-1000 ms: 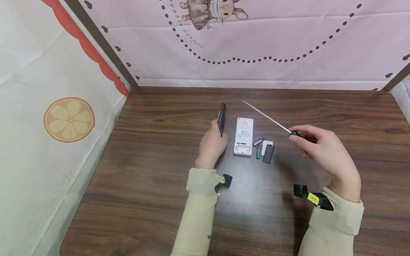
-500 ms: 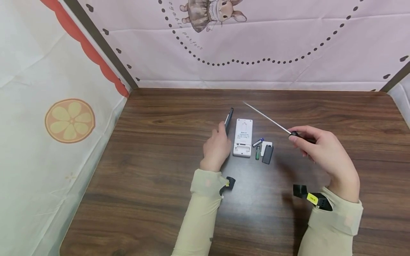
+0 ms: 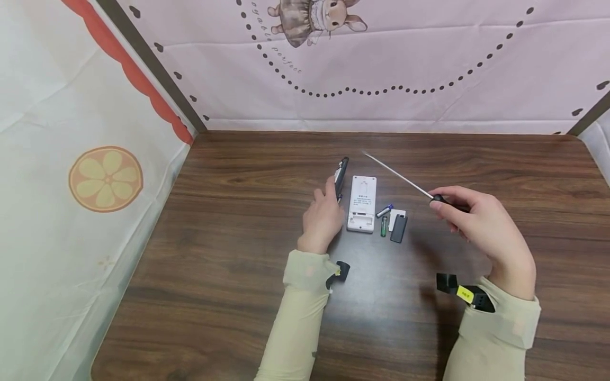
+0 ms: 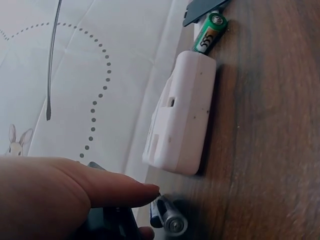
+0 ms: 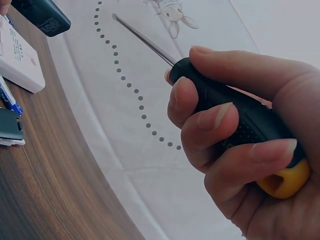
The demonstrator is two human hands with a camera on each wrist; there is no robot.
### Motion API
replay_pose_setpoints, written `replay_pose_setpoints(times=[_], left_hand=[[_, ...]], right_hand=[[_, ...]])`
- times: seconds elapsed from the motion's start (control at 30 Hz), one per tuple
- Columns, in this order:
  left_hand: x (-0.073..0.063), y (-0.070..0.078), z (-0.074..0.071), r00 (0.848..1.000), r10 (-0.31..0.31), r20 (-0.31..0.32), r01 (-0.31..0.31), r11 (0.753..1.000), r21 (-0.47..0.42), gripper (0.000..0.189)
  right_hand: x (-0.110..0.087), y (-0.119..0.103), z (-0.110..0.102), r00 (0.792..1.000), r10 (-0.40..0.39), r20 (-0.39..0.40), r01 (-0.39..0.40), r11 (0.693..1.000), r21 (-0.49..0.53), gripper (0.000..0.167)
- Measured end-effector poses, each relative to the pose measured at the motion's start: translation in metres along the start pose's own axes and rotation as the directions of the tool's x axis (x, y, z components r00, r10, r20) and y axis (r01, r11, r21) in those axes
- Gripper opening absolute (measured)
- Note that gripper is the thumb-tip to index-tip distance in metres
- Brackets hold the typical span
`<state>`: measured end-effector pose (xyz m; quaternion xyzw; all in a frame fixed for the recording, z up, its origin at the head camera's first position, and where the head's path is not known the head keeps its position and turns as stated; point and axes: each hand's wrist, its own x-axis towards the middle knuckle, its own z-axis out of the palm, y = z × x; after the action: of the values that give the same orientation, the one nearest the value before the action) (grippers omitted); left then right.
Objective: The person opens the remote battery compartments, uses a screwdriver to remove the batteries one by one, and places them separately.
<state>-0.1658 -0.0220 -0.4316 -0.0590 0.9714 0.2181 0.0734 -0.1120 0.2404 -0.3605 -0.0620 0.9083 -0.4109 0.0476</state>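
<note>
My left hand (image 3: 321,219) grips a dark remote control (image 3: 341,174), tilted on edge beside the white remote. Close to the left thumb tip lies a silver-ended battery (image 4: 174,222); whether the fingers touch it I cannot tell. The white remote (image 3: 362,203) lies back up with its battery bay uncovered. My right hand (image 3: 481,219) holds a screwdriver (image 5: 235,105) by its black and yellow handle, fingers curled round it. The thin metal shaft points up and left, its tip above the table's far part. In the head view, the right hand hides most of the handle.
Right of the white remote lie a blue-and-silver battery (image 3: 384,211), a green battery (image 3: 384,226), a dark battery cover (image 3: 398,228) and a white cover (image 3: 394,216) partly beneath it. A pink printed cloth (image 3: 381,63) hangs behind the wooden table (image 3: 214,238).
My left hand has shifted slightly right with the dark remote, which now leans nearer the white one and shows its inner side. A small battery end appears beside it. The right hand stays still.
</note>
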Motion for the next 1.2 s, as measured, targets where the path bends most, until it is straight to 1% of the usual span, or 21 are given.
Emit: replay_pose_setpoints(times=[0.13,0.2,0.23,0.3,0.37,0.43,0.5,0.67,0.7,0.73,0.87,0.93,1.07,1.2], left_hand=[[0.003,-0.006,-0.002,1.0,0.009,-0.004,-0.009,0.997,-0.076,0.067],[0.005,-0.009,-0.003,1.0,0.006,-0.005,-0.007,0.99,-0.139,0.064],[0.006,-0.01,-0.005,1.0,0.003,0.003,-0.003,0.983,-0.184,0.063],[0.008,-0.012,-0.007,1.0,-0.011,0.021,0.016,0.96,-0.281,0.061],[0.01,-0.014,-0.008,0.998,-0.029,0.047,0.045,0.929,-0.368,0.059],[0.011,-0.016,-0.009,0.996,-0.045,0.072,0.071,0.903,-0.424,0.057],[0.011,-0.016,-0.009,0.995,-0.055,0.083,0.086,0.891,-0.445,0.056],[0.011,-0.016,-0.006,0.991,-0.067,0.113,0.113,0.877,-0.468,0.054],[0.01,-0.016,-0.005,0.99,-0.075,0.117,0.122,0.877,-0.466,0.053],[0.01,-0.016,-0.004,0.99,-0.084,0.115,0.127,0.884,-0.451,0.051],[0.009,-0.018,0.001,0.991,-0.106,0.081,0.128,0.927,-0.354,0.045],[0.009,-0.02,0.003,0.993,-0.101,0.059,0.114,0.944,-0.31,0.042],[0.01,-0.021,0.002,0.994,-0.104,0.044,0.112,0.947,-0.301,0.039],[0.013,-0.02,-0.003,0.994,-0.1,0.033,0.105,0.955,-0.279,0.039]], right_hand=[[-0.001,-0.002,-0.001,1.0,-0.001,-0.004,0.001,1.0,-0.005,0.026],[-0.001,-0.002,-0.001,1.0,-0.001,-0.005,0.001,1.0,-0.008,0.026],[-0.001,-0.003,-0.001,1.0,0.0,-0.007,0.0,1.0,-0.009,0.026],[-0.001,-0.004,-0.002,1.0,-0.002,-0.012,0.002,1.0,-0.015,0.026],[0.0,-0.005,-0.002,1.0,-0.001,-0.01,0.0,1.0,-0.017,0.025],[0.001,-0.005,-0.002,1.0,0.0,-0.002,0.0,1.0,-0.016,0.026],[0.001,-0.005,-0.001,1.0,0.004,0.015,-0.004,1.0,-0.017,0.026],[-0.001,-0.001,0.001,0.999,0.026,0.021,-0.025,1.0,-0.012,0.027],[-0.001,0.0,0.003,0.999,0.032,0.018,-0.032,0.999,-0.003,0.027],[-0.001,0.001,0.003,0.999,0.037,0.016,-0.037,0.999,0.007,0.027],[0.0,0.007,0.008,0.997,0.07,0.03,-0.071,0.996,0.045,0.028],[0.0,0.011,0.011,0.996,0.082,0.045,-0.084,0.995,0.057,0.029],[0.004,0.015,0.017,0.992,0.105,0.067,-0.111,0.99,0.086,0.031],[0.01,0.016,0.018,0.986,0.158,0.051,-0.162,0.983,0.089,0.029]])
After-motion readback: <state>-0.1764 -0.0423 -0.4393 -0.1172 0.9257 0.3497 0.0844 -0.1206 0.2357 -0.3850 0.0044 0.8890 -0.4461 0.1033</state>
